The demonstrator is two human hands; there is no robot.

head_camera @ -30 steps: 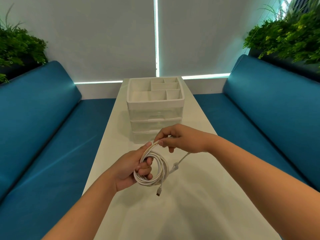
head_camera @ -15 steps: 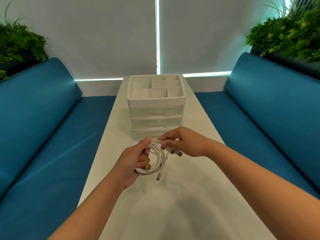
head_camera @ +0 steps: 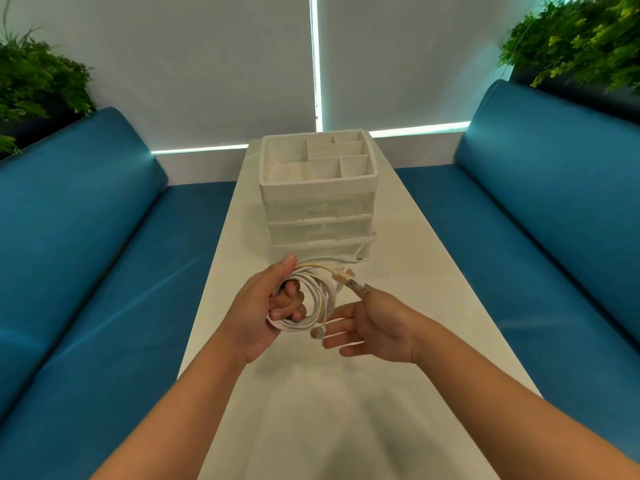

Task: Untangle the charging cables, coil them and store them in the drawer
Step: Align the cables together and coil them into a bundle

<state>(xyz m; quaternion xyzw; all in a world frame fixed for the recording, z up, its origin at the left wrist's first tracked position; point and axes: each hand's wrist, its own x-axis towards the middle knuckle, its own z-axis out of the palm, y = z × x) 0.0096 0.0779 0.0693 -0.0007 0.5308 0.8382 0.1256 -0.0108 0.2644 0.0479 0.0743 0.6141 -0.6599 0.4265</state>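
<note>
A coil of white charging cables (head_camera: 320, 308) hangs in my left hand (head_camera: 254, 315), whose fingers pass through the loop and close around it. Two USB plugs (head_camera: 360, 287) stick out of the coil to the right, and a small plug dangles below it. My right hand (head_camera: 377, 327) is just right of and below the coil, palm turned in, fingers spread, holding nothing; its thumb is near the plug tips. The white drawer unit (head_camera: 318, 209) stands behind, its three clear drawers shut. A cable end (head_camera: 356, 258) trails in front of the bottom drawer.
A long white table (head_camera: 433, 289) runs away from me between two blue sofas (head_camera: 86, 254). The drawer unit's top is an open tray with several compartments (head_camera: 287, 171). Green plants (head_camera: 34, 81) sit behind both sofa backs.
My right hand let go of the cable at the top of the coil and dropped lower right, opening. The left hand still holds the coil, with the USB plugs now sticking out.
</note>
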